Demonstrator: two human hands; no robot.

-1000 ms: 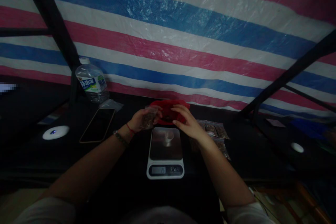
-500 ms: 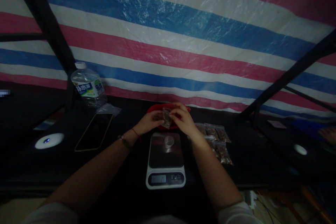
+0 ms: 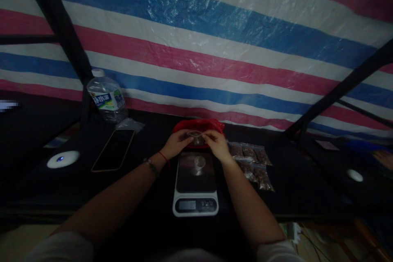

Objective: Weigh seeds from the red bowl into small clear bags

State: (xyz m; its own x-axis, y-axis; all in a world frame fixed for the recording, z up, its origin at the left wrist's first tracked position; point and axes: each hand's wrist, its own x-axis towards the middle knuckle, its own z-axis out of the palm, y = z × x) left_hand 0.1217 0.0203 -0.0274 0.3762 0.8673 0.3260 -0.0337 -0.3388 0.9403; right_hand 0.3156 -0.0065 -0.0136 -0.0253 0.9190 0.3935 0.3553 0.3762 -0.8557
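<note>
Between my two hands is a small clear zip bag (image 3: 197,140) with brownish contents at its bottom. My left hand (image 3: 178,142) pinches one top corner of it, and my right hand (image 3: 216,143) pinches the other. Just behind the bag lies a red bag or bowl (image 3: 199,124), partly covered by my fingers. Nearer to me stands a white kitchen scale (image 3: 195,208) with a metal plate. A small clear cup (image 3: 199,163) sits on that plate. The digits on the display are too blurred to read.
Several filled zip bags (image 3: 250,153) lie right of the scale. To the left are a phone (image 3: 113,150), a white oval device (image 3: 63,159), flat clear plastic (image 3: 130,124) and a large clear bottle (image 3: 107,97). A striped sheet (image 3: 196,61) hangs behind. Another person's hand (image 3: 383,157) shows far right.
My hands have spread to the bag's two top corners, and its top edge now stretches sideways between them. The bag sat upright and narrower before. The whole view has shifted slightly.
</note>
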